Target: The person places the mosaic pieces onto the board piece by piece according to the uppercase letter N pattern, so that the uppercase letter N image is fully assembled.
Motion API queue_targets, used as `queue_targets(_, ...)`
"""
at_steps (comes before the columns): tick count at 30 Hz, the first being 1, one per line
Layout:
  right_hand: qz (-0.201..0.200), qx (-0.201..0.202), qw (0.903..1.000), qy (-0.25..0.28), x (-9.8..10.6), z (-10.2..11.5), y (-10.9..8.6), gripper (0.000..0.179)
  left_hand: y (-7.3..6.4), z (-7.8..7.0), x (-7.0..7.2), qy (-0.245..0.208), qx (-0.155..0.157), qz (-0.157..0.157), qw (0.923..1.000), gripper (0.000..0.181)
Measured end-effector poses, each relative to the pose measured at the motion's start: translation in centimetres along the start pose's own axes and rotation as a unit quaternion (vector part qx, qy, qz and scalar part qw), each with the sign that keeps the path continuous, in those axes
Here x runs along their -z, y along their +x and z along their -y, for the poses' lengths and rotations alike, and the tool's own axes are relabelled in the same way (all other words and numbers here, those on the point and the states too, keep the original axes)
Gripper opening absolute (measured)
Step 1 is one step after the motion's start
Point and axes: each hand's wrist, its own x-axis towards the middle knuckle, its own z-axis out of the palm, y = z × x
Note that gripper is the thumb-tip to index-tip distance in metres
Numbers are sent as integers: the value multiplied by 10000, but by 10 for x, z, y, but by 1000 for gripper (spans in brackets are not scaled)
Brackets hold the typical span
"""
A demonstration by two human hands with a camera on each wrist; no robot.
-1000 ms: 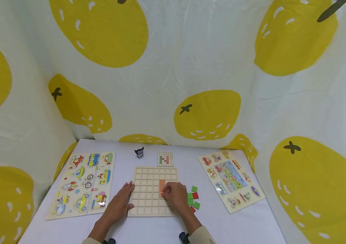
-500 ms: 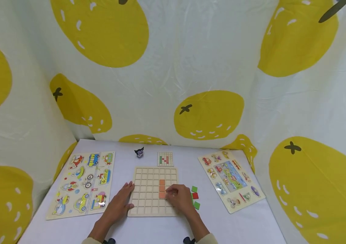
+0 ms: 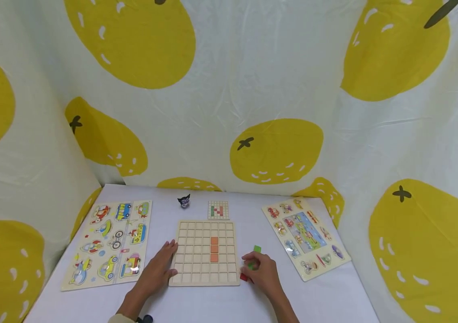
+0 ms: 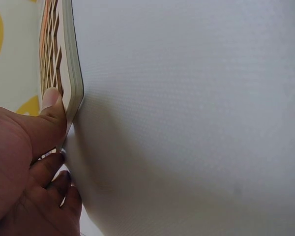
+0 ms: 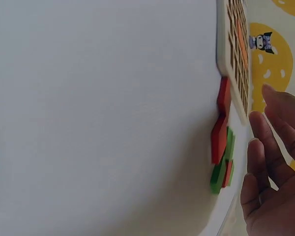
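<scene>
A pale wooden grid board (image 3: 198, 268) lies on the table, with a column of three orange-looking square tiles (image 3: 214, 249) set in its cells. My left hand (image 3: 155, 268) rests along the board's left edge with fingers extended; in the left wrist view its thumb (image 4: 51, 101) touches the rim near the corner. Right of the board, my right hand (image 3: 264, 272) hovers over loose tiles, fingers loosely bent and partly hiding them. A green tile (image 3: 257, 248) and a red tile (image 3: 245, 278) show around it. In the right wrist view, nothing shows between that hand's fingertips.
Behind the board lies a small pattern card (image 3: 218, 210), with a little dark figurine (image 3: 184, 201) to its left. A vehicle peg puzzle (image 3: 105, 244) lies at left, another picture puzzle (image 3: 305, 240) at right. A lemon-print curtain (image 3: 196, 134) hangs behind the table.
My right hand has moved off the board, rightward to the loose tiles, leaving the orange tile column in full view. The left hand has stayed at the board's edge.
</scene>
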Motion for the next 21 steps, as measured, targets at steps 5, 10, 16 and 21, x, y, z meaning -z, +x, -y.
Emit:
queue_targets(5, 116, 129, 9995, -249, 1, -12, -11, 36, -1, 0, -1, -2, -72, -110, 9999, 88)
queue_targets(10, 112, 201, 9969, -754, -3, -16, -18, 39, 0, 0, -1, 6, 15, -7, 10000, 88)
queue_targets(16, -159, 504, 9908, -1248, -7, -11, -21, 37, 0, -1, -1, 27, 50, 24, 10000, 88)
queue_targets(21, -135, 565, 9881, -1425, -6, -6, -22, 37, 0, -1, -2, 45, 60, 18, 10000, 87)
